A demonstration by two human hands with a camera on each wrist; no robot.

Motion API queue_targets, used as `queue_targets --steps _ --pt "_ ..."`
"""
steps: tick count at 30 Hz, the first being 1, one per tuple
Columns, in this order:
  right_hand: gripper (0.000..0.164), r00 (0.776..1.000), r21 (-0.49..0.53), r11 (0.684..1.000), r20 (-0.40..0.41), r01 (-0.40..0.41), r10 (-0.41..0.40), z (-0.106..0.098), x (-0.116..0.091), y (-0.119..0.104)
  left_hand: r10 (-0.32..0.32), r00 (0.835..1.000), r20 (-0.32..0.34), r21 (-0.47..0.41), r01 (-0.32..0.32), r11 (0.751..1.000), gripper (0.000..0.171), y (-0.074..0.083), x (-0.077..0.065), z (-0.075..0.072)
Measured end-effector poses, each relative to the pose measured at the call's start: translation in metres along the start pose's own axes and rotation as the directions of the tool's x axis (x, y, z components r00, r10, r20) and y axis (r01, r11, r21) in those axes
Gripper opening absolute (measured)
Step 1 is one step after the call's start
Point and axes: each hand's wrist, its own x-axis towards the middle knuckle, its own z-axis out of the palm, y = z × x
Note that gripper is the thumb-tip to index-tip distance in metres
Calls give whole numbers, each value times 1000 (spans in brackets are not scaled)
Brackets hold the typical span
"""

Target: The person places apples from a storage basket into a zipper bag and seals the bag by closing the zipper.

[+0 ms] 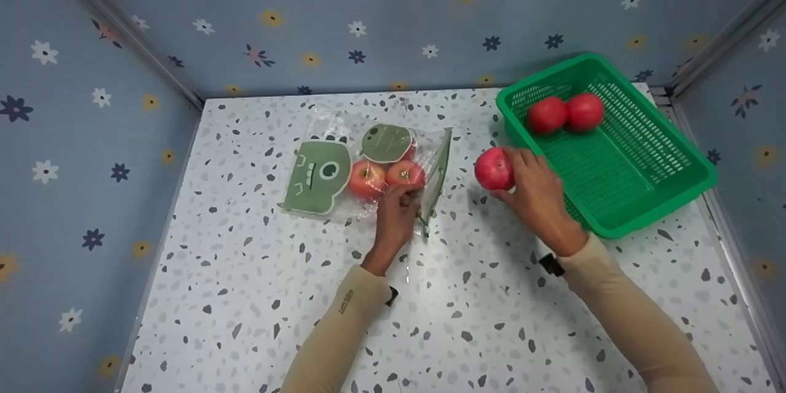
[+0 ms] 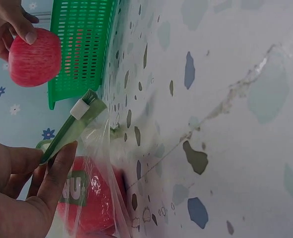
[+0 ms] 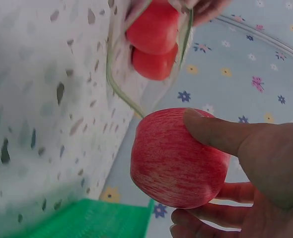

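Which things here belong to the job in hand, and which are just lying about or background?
Likely in the job:
held apple, in right hand
zip bag, pinched by left hand
bagged apples
green basket
basket apples

Just background:
speckled table
flowered wall

From here I see a speckled white table [image 1: 245, 325] bearing a green basket [image 1: 663, 202], a printed clear bag [image 1: 322, 178] left of it.
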Motion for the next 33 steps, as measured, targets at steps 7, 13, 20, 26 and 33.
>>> queue_targets --steps 7,13,20,26,33 --pt "83 999 29 999 48 23 -25 27 -3 -14 13 1000 -12 1 -13 1000 22 -2 0 1" --pt "83 997 56 998 71 15 -19 44 -1 -25 36 999 -14 -5 -36 999 23 -2 -1 0" --pt "84 996 49 999 93 2 -7 62 5 -34 34 999 -12 21 -33 999 26 0 0 -1" --pt "83 996 37 999 89 -4 0 76 9 -37 49 998 -27 45 -48 998 26 0 -1 0" --pt "81 998 81 997 66 -10 4 86 11 -42 45 999 -24 61 -43 997 26 1 -1 1"
